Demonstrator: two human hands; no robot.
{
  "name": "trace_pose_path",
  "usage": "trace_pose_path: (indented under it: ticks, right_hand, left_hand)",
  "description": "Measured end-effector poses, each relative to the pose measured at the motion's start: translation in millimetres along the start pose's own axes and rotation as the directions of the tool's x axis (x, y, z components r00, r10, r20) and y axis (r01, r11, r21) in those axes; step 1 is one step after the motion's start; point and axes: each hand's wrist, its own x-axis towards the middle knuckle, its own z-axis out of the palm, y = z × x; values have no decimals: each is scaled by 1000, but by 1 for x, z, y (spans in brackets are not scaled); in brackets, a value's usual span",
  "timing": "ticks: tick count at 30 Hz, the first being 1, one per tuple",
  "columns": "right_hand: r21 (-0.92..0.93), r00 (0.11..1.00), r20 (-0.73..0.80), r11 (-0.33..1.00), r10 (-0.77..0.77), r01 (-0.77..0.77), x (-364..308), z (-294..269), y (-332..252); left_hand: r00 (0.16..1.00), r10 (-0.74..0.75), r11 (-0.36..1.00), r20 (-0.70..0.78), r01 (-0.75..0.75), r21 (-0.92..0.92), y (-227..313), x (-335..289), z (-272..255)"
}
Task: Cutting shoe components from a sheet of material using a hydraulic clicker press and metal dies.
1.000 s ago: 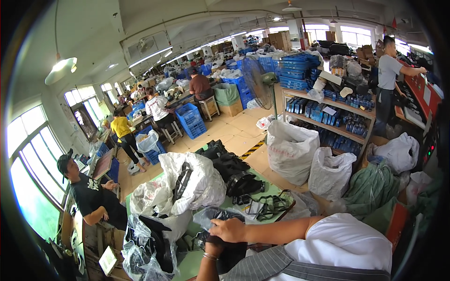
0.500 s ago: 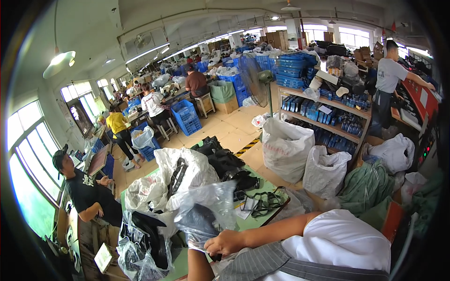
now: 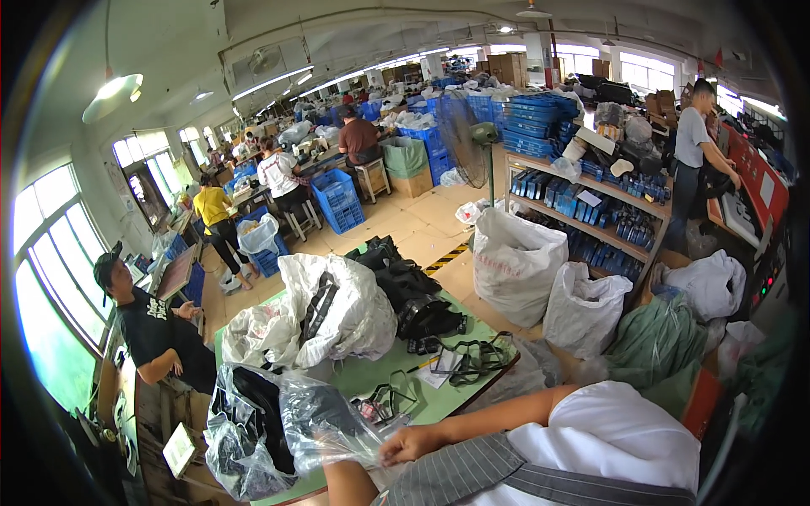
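Head view: the right hand (image 3: 411, 442) is clenched on the edge of a clear plastic bag (image 3: 325, 422) holding a dark folded item; the bag hangs just left of the grip, above the near edge of the green counter (image 3: 396, 367). The left hand is hidden below the bag and the striped sleeve; only a forearm (image 3: 350, 481) rises from the lower edge, so whether its grip is clenched or released cannot be told. Immediately left of the bag stands a second clear bag of dark goods (image 3: 245, 430). On the counter lie black straps (image 3: 468, 358), a paper slip (image 3: 439, 371), a heap of black bags (image 3: 405, 287) and a large white sack (image 3: 337, 308). Beyond the counter, white sacks (image 3: 516, 263) stand on the floor before a shelf of blue boxes (image 3: 582, 211). A person in a black shirt (image 3: 152, 329) stands at the left by the windows; other workers sit among blue crates (image 3: 339, 201).
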Motion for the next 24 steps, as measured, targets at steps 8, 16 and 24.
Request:
trace_pose_path:
  ticks: [8,16,24]
  right_hand:
    - [108,842,-538,987,-39,115,11,-64,-50]
    - [185,662,-741,982,108,48,-46,-130,-53]
    - [-163,724,-690,973,5,-161,-39,-122,-47]
  left_hand:
    - [767,-635,-131,94,-226,965,-44,-36,-13]
    - [741,-576,0,346,-423,906,112,-85,55]
    - [475,-32,-340,879,-833,437,177,-85,85]
